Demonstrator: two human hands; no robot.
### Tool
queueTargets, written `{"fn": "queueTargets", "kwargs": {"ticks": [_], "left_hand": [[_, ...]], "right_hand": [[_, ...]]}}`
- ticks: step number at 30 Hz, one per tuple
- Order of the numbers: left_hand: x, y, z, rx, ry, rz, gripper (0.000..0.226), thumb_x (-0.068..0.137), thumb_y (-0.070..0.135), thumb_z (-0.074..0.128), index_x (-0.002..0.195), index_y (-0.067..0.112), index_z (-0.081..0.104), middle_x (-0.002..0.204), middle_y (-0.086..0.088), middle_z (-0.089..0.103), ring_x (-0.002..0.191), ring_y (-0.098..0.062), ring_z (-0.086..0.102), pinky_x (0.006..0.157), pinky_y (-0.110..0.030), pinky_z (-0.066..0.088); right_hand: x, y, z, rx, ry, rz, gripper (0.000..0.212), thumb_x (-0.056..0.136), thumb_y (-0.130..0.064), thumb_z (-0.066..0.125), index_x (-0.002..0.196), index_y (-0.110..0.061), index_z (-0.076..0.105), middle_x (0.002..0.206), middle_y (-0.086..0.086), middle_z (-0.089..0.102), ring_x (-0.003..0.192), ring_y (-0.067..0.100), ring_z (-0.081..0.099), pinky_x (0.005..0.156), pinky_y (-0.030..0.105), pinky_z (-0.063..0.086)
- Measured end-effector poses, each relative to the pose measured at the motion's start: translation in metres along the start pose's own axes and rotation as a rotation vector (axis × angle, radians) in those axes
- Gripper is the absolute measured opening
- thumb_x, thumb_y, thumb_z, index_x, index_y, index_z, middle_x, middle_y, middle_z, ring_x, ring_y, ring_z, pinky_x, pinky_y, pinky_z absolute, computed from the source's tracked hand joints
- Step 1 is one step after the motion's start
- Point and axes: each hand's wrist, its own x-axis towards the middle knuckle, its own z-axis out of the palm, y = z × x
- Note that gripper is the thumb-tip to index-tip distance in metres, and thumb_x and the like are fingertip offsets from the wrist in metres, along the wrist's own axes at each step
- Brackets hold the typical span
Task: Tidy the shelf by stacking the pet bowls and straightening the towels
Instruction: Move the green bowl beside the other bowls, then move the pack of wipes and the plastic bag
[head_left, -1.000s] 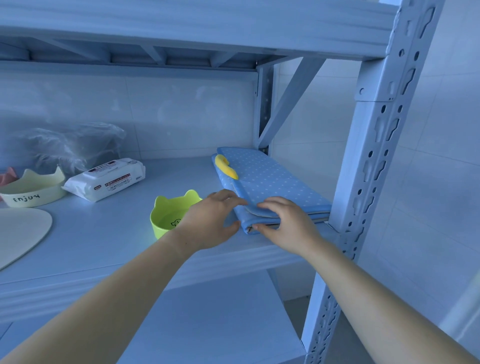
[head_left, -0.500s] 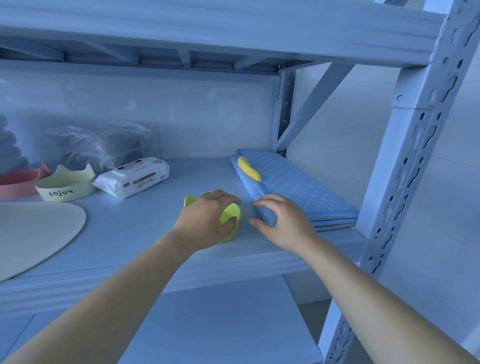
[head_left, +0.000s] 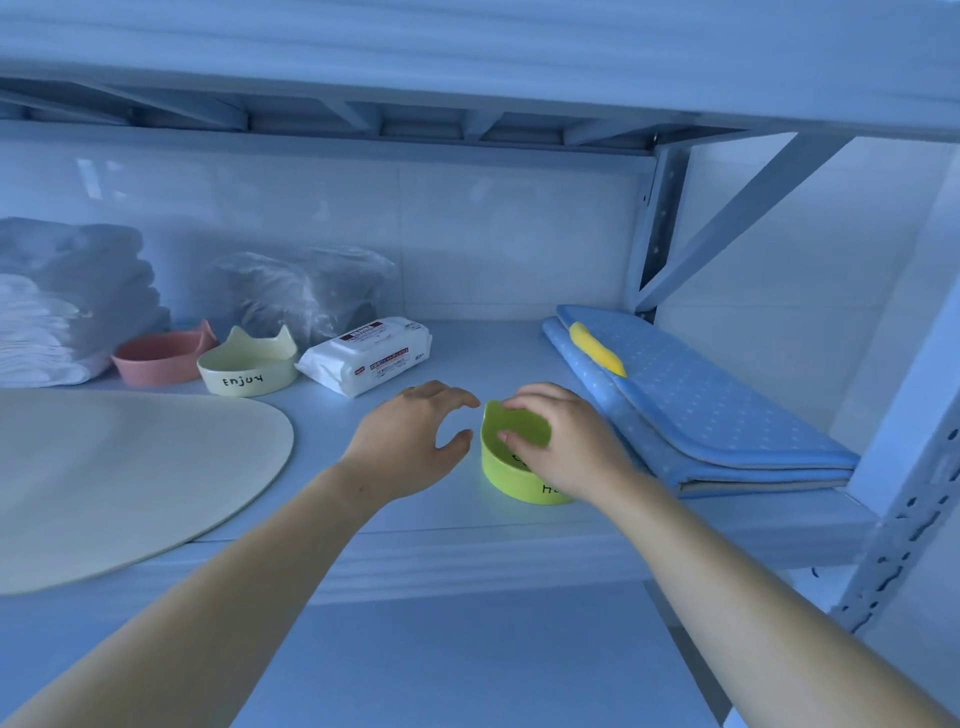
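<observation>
Three pet bowls are showing on the shelf, none stacked yet. Green bowl is sitting near the front edge; cream bowl marked "Enjoy" and pink bowl are standing side by side, well apart from it toward ten o'clock. Right hand is gripping the green bowl, fingers curling over its rim and down inside. Left hand is hovering at the bowl's nine o'clock, spread and loosely curved, holding nothing; thumb just beside the wall, contact I cannot tell.

Risks, as I am judging them: the bowl is sitting close to the shelf's front lip, so a one-sided pull on the rim could tip it or slide it off. Going toward ten o'clock, the wrist may clip the wipes pack lying close to that path. Seating one bowl in another with the ear-shaped rims misaligned could leave the stack rocking. Blue dotted towel, folded, is lying at the bowl's three o'clock, just beside the right hand; a dragging forearm could skew it.

Surface: smooth pale board, slotted metal upright at four o'clock. Cream mat at eight o'clock; white folded towels and a crumpled plastic bag at the back, glossy tiled wall behind.
</observation>
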Motion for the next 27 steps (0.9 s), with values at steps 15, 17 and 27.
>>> {"fn": "queueTargets", "kwargs": {"ticks": [15,17,27], "left_hand": [[-0.032,-0.099,-0.052,0.077,0.005,-0.117,0.033,0.085,0.039,0.053,0.118,0.039,0.053,0.114,0.017,0.058,0.098,-0.007,0.055,0.073,-0.022,0.038],[-0.041,-0.119,-0.065,0.100,0.006,-0.141,0.033,0.085,0.037,0.054,0.118,0.037,0.054,0.113,0.017,0.058,0.084,-0.006,0.052,0.071,-0.021,0.035],[-0.075,-0.213,-0.120,0.175,0.004,-0.206,0.032,0.085,0.037,0.055,0.118,0.036,0.053,0.109,0.017,0.061,0.060,0.000,0.041,0.065,-0.022,0.034]], "right_hand": [[0.049,-0.074,0.080,0.021,-0.086,-0.083,0.029,0.084,-0.039,0.062,0.111,-0.027,0.064,0.124,-0.011,0.054,0.116,0.009,0.049,0.094,0.026,0.040],[0.058,-0.091,0.096,0.045,-0.110,-0.104,0.028,0.084,-0.039,0.062,0.109,-0.027,0.064,0.124,-0.011,0.054,0.115,0.010,0.051,0.095,0.030,0.042],[0.104,-0.170,0.168,0.128,-0.154,-0.209,0.028,0.083,-0.037,0.063,0.108,-0.025,0.065,0.119,-0.010,0.057,0.112,0.010,0.052,0.093,0.031,0.044]]}}
